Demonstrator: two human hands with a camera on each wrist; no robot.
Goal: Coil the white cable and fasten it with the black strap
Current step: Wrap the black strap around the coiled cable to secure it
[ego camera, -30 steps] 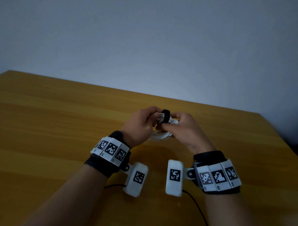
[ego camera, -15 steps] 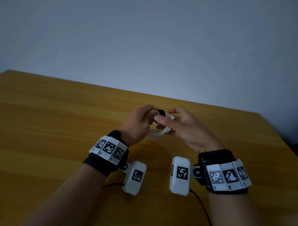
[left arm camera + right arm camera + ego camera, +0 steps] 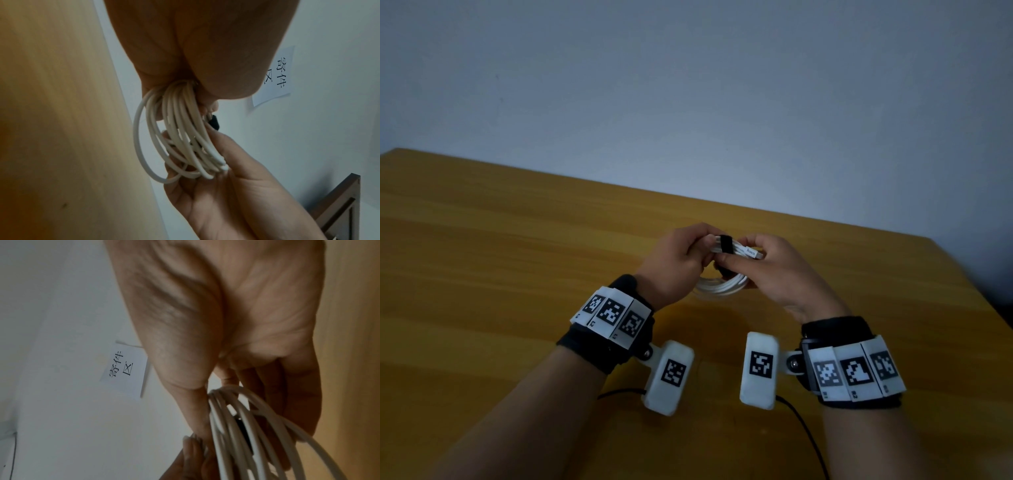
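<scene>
The white cable point(image 3: 719, 287) is wound into a coil of several loops and held above the wooden table point(image 3: 517, 274). A black strap point(image 3: 724, 244) wraps round the top of the bundle. My left hand point(image 3: 681, 260) grips the coil just left of the strap. My right hand point(image 3: 767, 263) holds the coil on the right, its thumb lying across the cable below the strap. In the left wrist view the loops point(image 3: 180, 142) hang from my left fingers onto the right palm, with the strap point(image 3: 214, 124) peeking behind. The right wrist view shows the loops point(image 3: 242, 434) and a dark strip of strap point(image 3: 243, 433).
The table's far edge point(image 3: 756, 209) meets a plain pale wall. A paper note point(image 3: 273, 76) with printed characters is stuck on the wall. Dark wooden furniture point(image 3: 339, 207) stands at the right. Thin black leads point(image 3: 801, 421) trail from the wrist cameras.
My right hand opened away from the bundle half a second ago and has now closed back onto the coil. The strap shows wrapped round the top of the bundle.
</scene>
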